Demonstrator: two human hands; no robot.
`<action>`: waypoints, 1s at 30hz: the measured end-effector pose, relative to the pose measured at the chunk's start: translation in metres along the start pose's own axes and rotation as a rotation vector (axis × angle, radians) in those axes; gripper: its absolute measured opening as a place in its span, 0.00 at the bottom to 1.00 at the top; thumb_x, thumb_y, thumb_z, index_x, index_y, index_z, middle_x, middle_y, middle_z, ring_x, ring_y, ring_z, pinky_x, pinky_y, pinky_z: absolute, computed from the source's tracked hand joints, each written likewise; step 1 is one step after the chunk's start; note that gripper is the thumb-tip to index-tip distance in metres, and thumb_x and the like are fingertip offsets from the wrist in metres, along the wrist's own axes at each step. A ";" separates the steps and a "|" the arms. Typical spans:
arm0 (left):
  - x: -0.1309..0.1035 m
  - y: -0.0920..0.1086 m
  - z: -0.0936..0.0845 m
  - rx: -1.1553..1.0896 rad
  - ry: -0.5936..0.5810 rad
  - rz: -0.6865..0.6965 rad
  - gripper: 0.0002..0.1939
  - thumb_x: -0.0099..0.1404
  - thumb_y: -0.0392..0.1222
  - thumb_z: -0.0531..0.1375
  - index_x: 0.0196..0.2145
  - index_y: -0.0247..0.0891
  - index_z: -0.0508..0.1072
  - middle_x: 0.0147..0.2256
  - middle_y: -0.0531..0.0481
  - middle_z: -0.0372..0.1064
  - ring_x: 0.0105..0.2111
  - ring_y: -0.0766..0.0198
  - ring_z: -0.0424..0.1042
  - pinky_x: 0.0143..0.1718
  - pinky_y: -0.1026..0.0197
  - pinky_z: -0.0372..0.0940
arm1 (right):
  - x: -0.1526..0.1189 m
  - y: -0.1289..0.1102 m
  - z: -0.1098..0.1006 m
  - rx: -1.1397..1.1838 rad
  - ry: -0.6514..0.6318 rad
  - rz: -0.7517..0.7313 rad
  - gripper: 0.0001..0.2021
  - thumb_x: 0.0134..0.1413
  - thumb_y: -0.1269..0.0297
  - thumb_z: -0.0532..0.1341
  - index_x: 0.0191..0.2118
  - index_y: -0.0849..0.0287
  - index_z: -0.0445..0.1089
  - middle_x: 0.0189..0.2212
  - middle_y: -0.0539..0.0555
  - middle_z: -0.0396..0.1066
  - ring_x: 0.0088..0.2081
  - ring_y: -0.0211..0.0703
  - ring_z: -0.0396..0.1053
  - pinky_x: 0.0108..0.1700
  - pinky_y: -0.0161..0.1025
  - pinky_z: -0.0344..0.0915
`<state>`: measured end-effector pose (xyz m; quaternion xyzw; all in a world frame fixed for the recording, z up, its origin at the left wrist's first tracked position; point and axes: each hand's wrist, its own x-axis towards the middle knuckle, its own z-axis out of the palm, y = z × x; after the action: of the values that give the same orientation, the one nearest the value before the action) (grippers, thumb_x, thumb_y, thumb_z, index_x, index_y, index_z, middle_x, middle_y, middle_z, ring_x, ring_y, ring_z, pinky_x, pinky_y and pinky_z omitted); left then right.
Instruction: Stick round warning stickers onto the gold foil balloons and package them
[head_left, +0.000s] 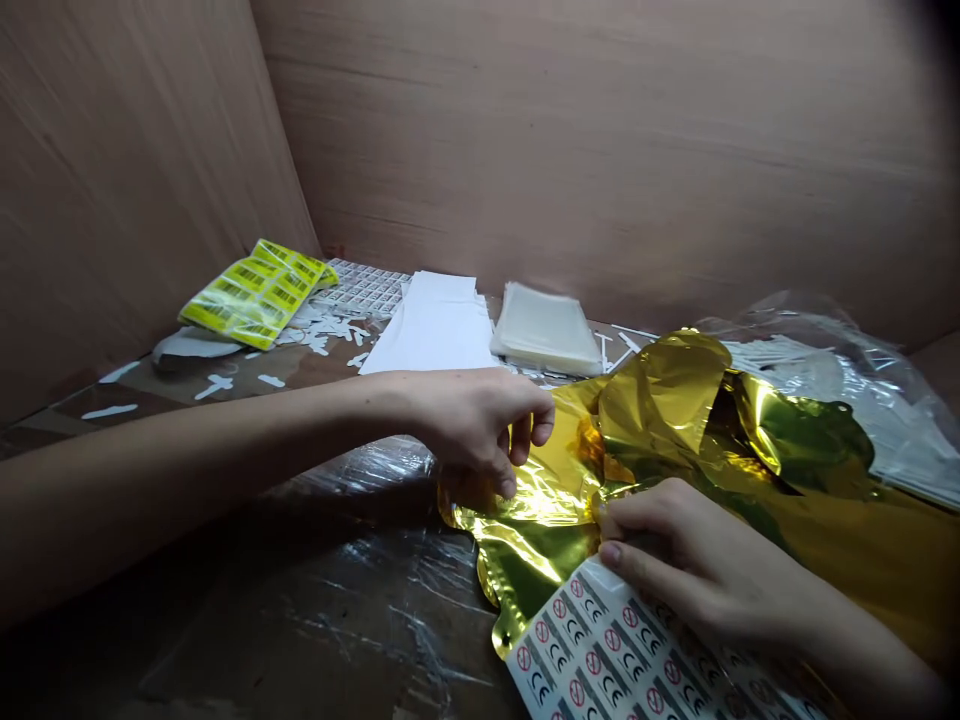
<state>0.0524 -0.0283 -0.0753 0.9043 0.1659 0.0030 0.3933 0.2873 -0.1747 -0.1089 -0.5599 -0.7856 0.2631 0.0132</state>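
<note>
Nearest: a label sheet (581,650), white, printed with CE marks and red prohibition signs, lies aslant at the lower edge of view, overlapping the foil. The right hand (690,550) covers its upper right part; the thumb rests at the sheet's top edge, the fingers bent beside it. What they grip, sheet or foil, cannot be told.

The bench (247,620) is dark brown in its near part, with creased clear film (427,600) giving streaked reflections; the left foreground is in shadow.

The foil (660,400), gold and crumpled, spreads from the middle to the right edge. The left hand (472,415) is above its left part, fingers loosely curled, gold showing between thumb and fingers.

Beyond, white slips (216,386) litter the bench. Along the rear, left to right: yellow labels (259,295), a grid-printed sheet (367,288), white paper (435,325) in an uneven stack, and a pile of sleeves (544,325), translucent. At far right, clear plastic (892,385) is bunched over white strips.

Farthest: a side panel (135,180) and a back panel (600,150), both wood-grained, meet in a corner. Lighting is dim.
</note>
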 end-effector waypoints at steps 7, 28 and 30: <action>0.001 0.003 0.008 -0.048 -0.105 -0.100 0.21 0.53 0.26 0.73 0.35 0.40 0.66 0.31 0.58 0.73 0.28 0.65 0.73 0.24 0.66 0.62 | 0.000 0.001 0.000 0.017 -0.023 0.041 0.17 0.67 0.55 0.57 0.27 0.56 0.66 0.27 0.51 0.70 0.32 0.45 0.66 0.36 0.41 0.57; 0.000 0.000 0.012 0.014 -0.069 -0.137 0.18 0.51 0.26 0.71 0.33 0.40 0.69 0.30 0.58 0.74 0.27 0.65 0.73 0.23 0.67 0.61 | 0.002 0.000 0.001 0.028 0.027 0.011 0.15 0.65 0.59 0.59 0.26 0.56 0.66 0.25 0.51 0.70 0.30 0.43 0.65 0.35 0.40 0.55; -0.001 0.002 0.013 0.059 -0.056 -0.134 0.17 0.51 0.26 0.70 0.32 0.40 0.69 0.29 0.57 0.74 0.28 0.65 0.73 0.23 0.67 0.60 | 0.003 -0.001 0.000 0.025 0.027 0.002 0.15 0.65 0.59 0.59 0.26 0.56 0.64 0.24 0.50 0.68 0.29 0.42 0.63 0.34 0.40 0.54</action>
<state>0.0539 -0.0391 -0.0822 0.9022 0.2147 -0.0534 0.3703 0.2849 -0.1727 -0.1095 -0.5638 -0.7814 0.2656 0.0305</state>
